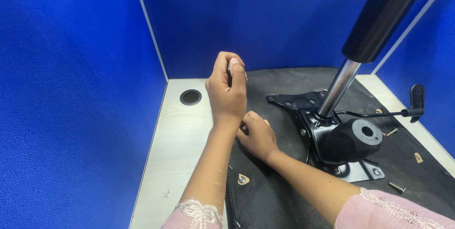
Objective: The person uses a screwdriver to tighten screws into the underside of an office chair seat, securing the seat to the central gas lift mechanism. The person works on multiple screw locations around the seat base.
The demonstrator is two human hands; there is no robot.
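My left hand (227, 94) stands upright over the black seat underside (284, 196), fist shut on a dark tool handle (229, 71) whose top peeks out between the fingers. Just below it, my right hand (258, 136) rests on the fabric with its fingers curled in under my left wrist. What those fingers pinch is hidden. Both hands are to the left of the black metal tilt mechanism (310, 127) mounted on the seat.
A black gas cylinder (381, 20) on a chrome rod (339, 87) rises from the mechanism, next to a black knob (355, 139) and a paddle lever (417, 97). Loose screws (395, 187) and a tan tab (242, 179) lie on the fabric. The pale desk (175, 148) has a grommet hole (190, 97). Blue partitions enclose it.
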